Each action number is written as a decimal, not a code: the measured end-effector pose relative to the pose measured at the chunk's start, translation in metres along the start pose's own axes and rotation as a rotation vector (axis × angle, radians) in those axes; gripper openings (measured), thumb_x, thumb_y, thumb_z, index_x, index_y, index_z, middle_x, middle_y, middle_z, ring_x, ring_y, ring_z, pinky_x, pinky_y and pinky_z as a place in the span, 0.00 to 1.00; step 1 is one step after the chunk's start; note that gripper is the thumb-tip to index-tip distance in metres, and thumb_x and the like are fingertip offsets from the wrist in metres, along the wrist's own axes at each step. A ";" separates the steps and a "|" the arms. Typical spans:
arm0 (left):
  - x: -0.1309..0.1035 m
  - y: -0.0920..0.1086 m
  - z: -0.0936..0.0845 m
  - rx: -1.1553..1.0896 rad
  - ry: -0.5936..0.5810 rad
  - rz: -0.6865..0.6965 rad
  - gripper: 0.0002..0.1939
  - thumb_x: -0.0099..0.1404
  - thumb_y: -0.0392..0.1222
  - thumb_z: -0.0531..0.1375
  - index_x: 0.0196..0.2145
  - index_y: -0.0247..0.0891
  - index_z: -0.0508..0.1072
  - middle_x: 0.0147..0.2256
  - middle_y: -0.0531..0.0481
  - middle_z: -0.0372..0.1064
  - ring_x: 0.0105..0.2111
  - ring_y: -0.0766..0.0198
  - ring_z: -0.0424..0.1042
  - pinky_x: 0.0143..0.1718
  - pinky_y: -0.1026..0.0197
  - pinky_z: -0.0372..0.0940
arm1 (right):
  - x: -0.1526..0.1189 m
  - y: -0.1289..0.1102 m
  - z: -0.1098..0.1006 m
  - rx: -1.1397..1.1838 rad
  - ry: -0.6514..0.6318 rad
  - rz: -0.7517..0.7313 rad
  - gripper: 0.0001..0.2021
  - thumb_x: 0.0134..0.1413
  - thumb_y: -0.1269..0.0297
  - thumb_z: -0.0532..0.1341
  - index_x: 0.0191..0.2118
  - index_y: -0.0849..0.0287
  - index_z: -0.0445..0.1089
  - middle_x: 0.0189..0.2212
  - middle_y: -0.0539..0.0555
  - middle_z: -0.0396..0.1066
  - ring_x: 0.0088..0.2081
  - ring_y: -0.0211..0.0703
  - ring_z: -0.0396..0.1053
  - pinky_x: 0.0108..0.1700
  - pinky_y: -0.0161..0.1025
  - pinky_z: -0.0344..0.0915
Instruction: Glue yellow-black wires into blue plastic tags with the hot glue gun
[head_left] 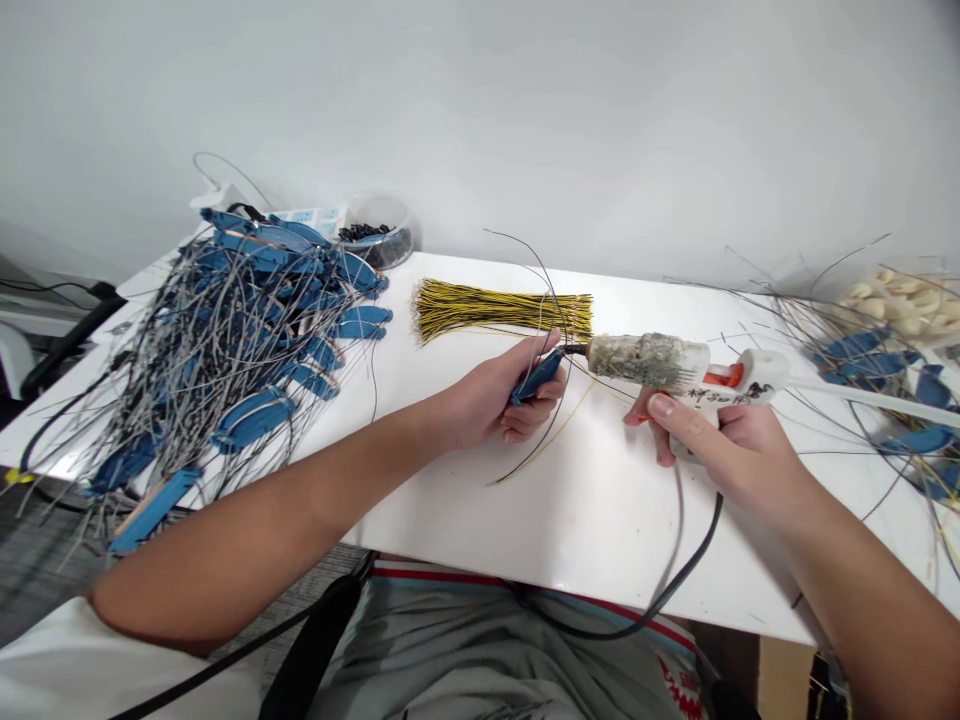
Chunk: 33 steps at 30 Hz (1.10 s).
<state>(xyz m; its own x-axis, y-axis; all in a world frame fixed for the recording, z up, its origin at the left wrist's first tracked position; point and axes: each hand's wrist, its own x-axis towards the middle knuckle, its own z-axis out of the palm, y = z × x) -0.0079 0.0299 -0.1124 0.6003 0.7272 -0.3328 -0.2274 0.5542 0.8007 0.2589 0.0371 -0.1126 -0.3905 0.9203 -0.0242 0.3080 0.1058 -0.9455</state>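
Note:
Above the middle of the white table, my left hand (517,395) is closed around a small blue piece (538,380) with thin dark and yellow wires coming off it. My right hand (720,440) grips a white glue gun (649,362), its barrel crusted with grey residue. The gun points left, and its dark nozzle (576,349) is at the upper end of the blue piece; whether they touch is hard to tell. A glue stick (862,397) extends from the gun's rear. Just behind my left hand lies a bundle of yellow and black wires (495,308).
On the table's left is a large heap of blue pieces with grey wires (255,300). Behind it stands a clear round tub (379,232) of small black parts. More blue pieces (870,360) and cream-coloured parts (900,300) lie at the right. The gun's black cable (675,590) hangs over the front edge.

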 end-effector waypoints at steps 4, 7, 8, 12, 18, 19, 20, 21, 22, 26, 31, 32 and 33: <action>0.000 0.000 -0.001 0.002 -0.014 0.008 0.31 0.74 0.69 0.49 0.27 0.40 0.57 0.16 0.58 0.42 0.16 0.70 0.39 0.16 0.66 0.43 | 0.001 0.000 -0.001 -0.002 -0.028 -0.005 0.19 0.64 0.43 0.67 0.38 0.56 0.79 0.32 0.55 0.77 0.27 0.41 0.70 0.28 0.38 0.70; 0.000 0.000 -0.002 0.000 -0.014 0.008 0.31 0.74 0.69 0.49 0.27 0.40 0.57 0.16 0.58 0.42 0.16 0.70 0.40 0.16 0.66 0.44 | 0.001 0.000 -0.001 0.004 -0.020 -0.004 0.18 0.64 0.43 0.67 0.38 0.55 0.79 0.32 0.55 0.77 0.27 0.41 0.70 0.27 0.38 0.70; 0.000 0.000 -0.002 0.000 -0.013 0.006 0.31 0.74 0.69 0.49 0.27 0.40 0.57 0.16 0.58 0.42 0.16 0.70 0.40 0.16 0.66 0.44 | 0.001 -0.001 -0.001 0.008 -0.025 -0.003 0.18 0.64 0.44 0.67 0.39 0.55 0.79 0.32 0.56 0.77 0.27 0.41 0.70 0.27 0.38 0.70; 0.000 0.000 -0.002 0.003 -0.006 0.003 0.31 0.74 0.70 0.49 0.26 0.40 0.57 0.16 0.58 0.42 0.16 0.69 0.39 0.16 0.66 0.44 | 0.001 -0.002 0.001 0.015 -0.037 -0.029 0.18 0.65 0.44 0.66 0.38 0.56 0.78 0.32 0.55 0.77 0.27 0.41 0.69 0.28 0.39 0.70; 0.000 0.001 0.001 0.013 0.002 -0.003 0.30 0.74 0.69 0.48 0.27 0.40 0.57 0.16 0.58 0.42 0.16 0.69 0.39 0.16 0.66 0.45 | 0.002 -0.002 0.003 0.004 -0.061 -0.049 0.16 0.66 0.46 0.66 0.41 0.55 0.78 0.36 0.55 0.77 0.29 0.41 0.71 0.28 0.37 0.70; 0.000 0.002 0.001 0.014 0.005 -0.002 0.30 0.74 0.69 0.48 0.27 0.40 0.57 0.16 0.57 0.42 0.16 0.69 0.39 0.16 0.66 0.45 | 0.002 -0.002 0.003 0.007 -0.060 -0.055 0.16 0.66 0.46 0.66 0.41 0.55 0.78 0.37 0.55 0.77 0.29 0.42 0.71 0.27 0.37 0.70; 0.000 0.002 0.001 0.014 0.005 -0.001 0.31 0.74 0.69 0.48 0.26 0.40 0.57 0.16 0.57 0.42 0.16 0.69 0.39 0.16 0.66 0.44 | 0.002 -0.003 0.003 0.011 -0.057 -0.060 0.16 0.66 0.46 0.66 0.41 0.55 0.78 0.37 0.55 0.77 0.29 0.41 0.71 0.27 0.37 0.70; 0.000 0.002 0.001 0.015 0.005 -0.001 0.31 0.74 0.69 0.48 0.26 0.40 0.57 0.16 0.58 0.42 0.16 0.69 0.39 0.16 0.66 0.45 | 0.002 -0.003 0.002 0.012 -0.056 -0.062 0.16 0.66 0.46 0.66 0.41 0.55 0.77 0.37 0.55 0.77 0.28 0.41 0.70 0.27 0.38 0.70; 0.000 0.002 0.001 0.015 0.005 -0.003 0.31 0.74 0.69 0.48 0.26 0.40 0.57 0.16 0.58 0.41 0.16 0.69 0.39 0.16 0.66 0.45 | 0.002 -0.003 0.002 0.010 -0.057 -0.061 0.16 0.66 0.46 0.66 0.40 0.55 0.77 0.37 0.55 0.77 0.28 0.41 0.70 0.27 0.38 0.70; 0.000 0.002 -0.001 0.007 0.003 -0.015 0.30 0.74 0.69 0.49 0.26 0.40 0.57 0.16 0.58 0.42 0.16 0.69 0.39 0.16 0.66 0.46 | 0.001 -0.002 0.002 -0.004 -0.064 -0.049 0.16 0.66 0.46 0.66 0.41 0.55 0.78 0.36 0.56 0.78 0.30 0.42 0.72 0.28 0.37 0.71; 0.000 0.001 -0.002 -0.002 -0.014 -0.009 0.31 0.74 0.69 0.49 0.26 0.40 0.56 0.16 0.58 0.42 0.16 0.70 0.40 0.16 0.67 0.46 | 0.001 -0.001 0.003 0.014 -0.006 -0.021 0.18 0.65 0.45 0.67 0.40 0.56 0.78 0.35 0.55 0.77 0.25 0.39 0.68 0.28 0.38 0.70; -0.001 0.001 -0.002 -0.002 -0.014 -0.010 0.31 0.74 0.69 0.49 0.26 0.40 0.56 0.16 0.58 0.42 0.16 0.70 0.40 0.16 0.67 0.46 | 0.001 -0.001 0.003 0.013 -0.006 -0.020 0.18 0.65 0.45 0.67 0.40 0.56 0.79 0.34 0.55 0.77 0.26 0.39 0.68 0.28 0.38 0.70; -0.001 0.001 -0.002 0.000 -0.011 -0.011 0.31 0.74 0.69 0.49 0.26 0.40 0.56 0.16 0.58 0.42 0.16 0.70 0.40 0.16 0.67 0.46 | 0.001 -0.001 0.003 0.013 -0.011 -0.023 0.18 0.65 0.45 0.67 0.40 0.56 0.79 0.34 0.55 0.77 0.26 0.39 0.68 0.28 0.37 0.70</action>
<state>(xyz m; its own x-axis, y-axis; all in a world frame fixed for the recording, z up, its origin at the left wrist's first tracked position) -0.0102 0.0309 -0.1125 0.6115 0.7163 -0.3360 -0.2205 0.5622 0.7971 0.2553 0.0364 -0.1127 -0.4064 0.9137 -0.0062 0.2881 0.1217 -0.9499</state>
